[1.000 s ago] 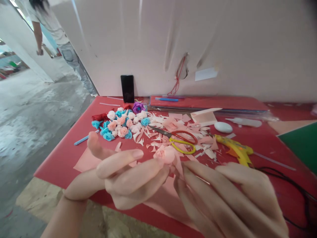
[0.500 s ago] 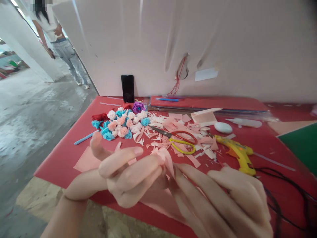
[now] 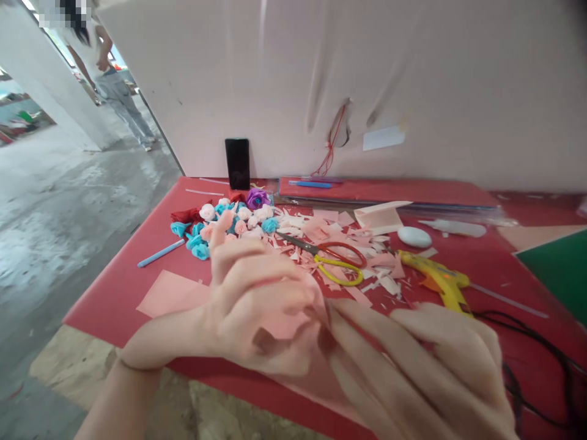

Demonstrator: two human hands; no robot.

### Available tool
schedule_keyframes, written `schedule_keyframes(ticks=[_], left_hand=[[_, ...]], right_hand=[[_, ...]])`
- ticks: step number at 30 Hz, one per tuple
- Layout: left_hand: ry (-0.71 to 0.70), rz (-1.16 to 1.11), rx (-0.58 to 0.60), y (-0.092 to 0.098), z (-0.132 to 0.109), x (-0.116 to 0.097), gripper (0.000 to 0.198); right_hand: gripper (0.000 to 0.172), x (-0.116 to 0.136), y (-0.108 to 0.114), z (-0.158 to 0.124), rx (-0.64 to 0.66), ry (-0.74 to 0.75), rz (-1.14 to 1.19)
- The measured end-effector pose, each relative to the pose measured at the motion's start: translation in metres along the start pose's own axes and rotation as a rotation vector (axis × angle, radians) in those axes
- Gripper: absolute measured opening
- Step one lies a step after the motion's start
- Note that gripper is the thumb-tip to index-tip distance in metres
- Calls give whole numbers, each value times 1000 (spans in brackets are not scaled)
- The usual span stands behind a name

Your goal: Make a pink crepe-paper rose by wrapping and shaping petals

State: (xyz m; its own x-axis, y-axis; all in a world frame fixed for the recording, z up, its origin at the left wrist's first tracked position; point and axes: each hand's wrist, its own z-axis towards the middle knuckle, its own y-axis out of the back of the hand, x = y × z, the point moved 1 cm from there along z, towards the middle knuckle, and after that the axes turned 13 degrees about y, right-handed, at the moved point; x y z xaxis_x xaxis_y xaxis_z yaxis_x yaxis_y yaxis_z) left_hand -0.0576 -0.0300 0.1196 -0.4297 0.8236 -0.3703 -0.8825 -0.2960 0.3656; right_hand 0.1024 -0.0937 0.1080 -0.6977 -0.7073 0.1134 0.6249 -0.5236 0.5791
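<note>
Between my two hands, low in the middle of the head view, is a small pink paper flower [image 3: 316, 293] with a curled petal. My left hand [image 3: 261, 299] pinches it from the left, its little finger raised. From the right, the fingertips of my right hand [image 3: 413, 360] press together on the paper's edge; part of the flower is hidden behind them. Beyond the hands lie scissors [image 3: 339, 269] with one red and one yellow handle, on a spread of pink paper scraps [image 3: 321, 229]. Blue, white, pink and purple paper flowers [image 3: 270, 225] are heaped at the left.
A yellow glue gun [image 3: 435, 278] with a black cable [image 3: 545, 336] lies at the right of the red table [image 3: 110, 293]. Near it are a white oval object [image 3: 414, 236] and green paper [image 3: 559, 263]. A phone [image 3: 237, 164] leans on the back panel. A person [image 3: 114, 91] stands far left.
My left hand has rolled, its fingers lifting and the palm opening toward me around the flower. My right hand has barely shifted. The person in the background has moved slightly away.
</note>
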Motion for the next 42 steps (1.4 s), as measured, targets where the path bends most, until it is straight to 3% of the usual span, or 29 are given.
schedule_keyframes(ticks=[2,4,6,8,13,18,30,34,38,42], left_hand=[[18,-118,105,10,14,0,39],[144,-152,324,13,23,1,57],[233,-211,509,10,25,3,66],[275,-345,600,5,22,4,69],[489,-798,544,-6,13,12,61],[535,-987,602,-7,14,13,59],[435,-882,559,-8,9,8,64],[442,-888,560,-8,8,8,59],[453,-852,566,-6,8,7,54],[352,-772,582,-6,12,8,48]], right_hand=[[20,-4,3,9,-39,-1,-51],[17,-8,6,19,-13,-28,-74],[17,-12,9,27,-18,-13,-39],[18,-14,11,31,-37,16,35],[21,-14,6,34,-73,-48,197],[22,-13,1,36,-75,-109,271],[21,-13,2,33,-43,-89,349],[21,-14,4,32,25,-73,368],[20,-13,5,37,6,-56,322],[22,-11,5,42,23,-71,317]])
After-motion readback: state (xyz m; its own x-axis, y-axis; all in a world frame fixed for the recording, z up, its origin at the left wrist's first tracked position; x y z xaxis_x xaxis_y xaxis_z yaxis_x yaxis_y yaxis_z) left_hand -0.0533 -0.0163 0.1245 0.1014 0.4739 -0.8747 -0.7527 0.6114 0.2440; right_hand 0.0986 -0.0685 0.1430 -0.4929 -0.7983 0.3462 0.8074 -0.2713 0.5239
